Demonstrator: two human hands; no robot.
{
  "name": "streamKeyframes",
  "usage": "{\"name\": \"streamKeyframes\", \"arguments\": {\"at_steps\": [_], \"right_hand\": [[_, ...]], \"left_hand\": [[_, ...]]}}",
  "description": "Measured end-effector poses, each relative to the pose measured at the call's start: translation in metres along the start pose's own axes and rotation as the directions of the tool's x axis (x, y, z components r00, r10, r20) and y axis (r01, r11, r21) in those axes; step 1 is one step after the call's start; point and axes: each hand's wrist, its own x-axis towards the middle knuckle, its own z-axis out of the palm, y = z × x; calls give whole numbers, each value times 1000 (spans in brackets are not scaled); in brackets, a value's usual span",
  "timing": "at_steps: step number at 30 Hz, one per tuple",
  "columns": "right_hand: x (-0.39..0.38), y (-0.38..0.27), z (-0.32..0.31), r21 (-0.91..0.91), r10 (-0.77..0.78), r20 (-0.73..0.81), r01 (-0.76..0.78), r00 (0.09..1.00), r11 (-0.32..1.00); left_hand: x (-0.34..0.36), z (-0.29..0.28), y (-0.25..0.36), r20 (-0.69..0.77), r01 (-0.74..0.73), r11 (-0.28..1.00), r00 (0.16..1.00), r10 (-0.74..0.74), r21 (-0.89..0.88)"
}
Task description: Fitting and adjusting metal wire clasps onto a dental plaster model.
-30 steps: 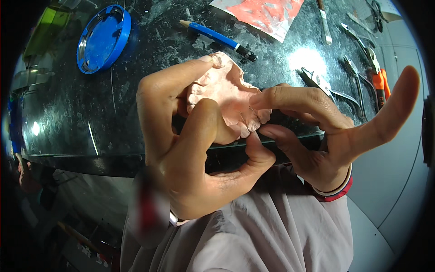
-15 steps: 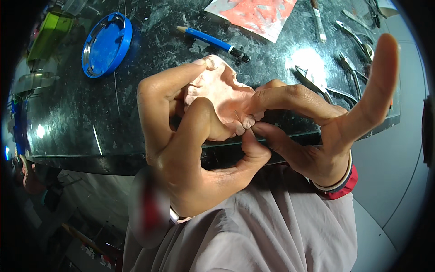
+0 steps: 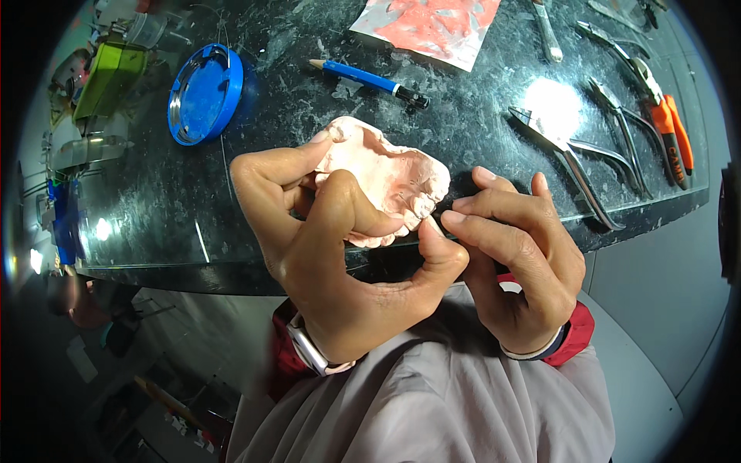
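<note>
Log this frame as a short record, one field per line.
Left hand: grips a pale pink dental cast
Right hand: beside the cast's right side, fingers curled; whether it holds anything is unclear
Farther back: blue pencil, round blue dish, pink-smeared sheet
At right: metal pliers, orange-handled pliers
Surface: dark, scuffed tabletop

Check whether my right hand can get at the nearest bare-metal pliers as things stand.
Probably yes: your right hand appears to hold nothing, and no object shows between it and those pliers on the table. Your left hand has the dental model in its grip.
</note>
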Motion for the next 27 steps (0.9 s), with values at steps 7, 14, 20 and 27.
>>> {"name": "streamKeyframes", "arguments": {"at_steps": [7,14,20,27], "right_hand": [[0,-1,2,7,15,-20,-15,1000,1000],[2,-3,2,-59,-12,2,12,1000,998],[0,-4,4,-111,-35,-1,35,999,993],[-1,-6,2,-145,-42,26,46,999,988]], "left_hand": [[-1,-2,3,18,39,999,999,-39,9],[-2,-2,0,17,24,1000,1000,-24,-12],[-2,-7,0,71,81,996,994,-78,-47],[-3,-8,-2,80,77,995,994,-72,-58]]}}
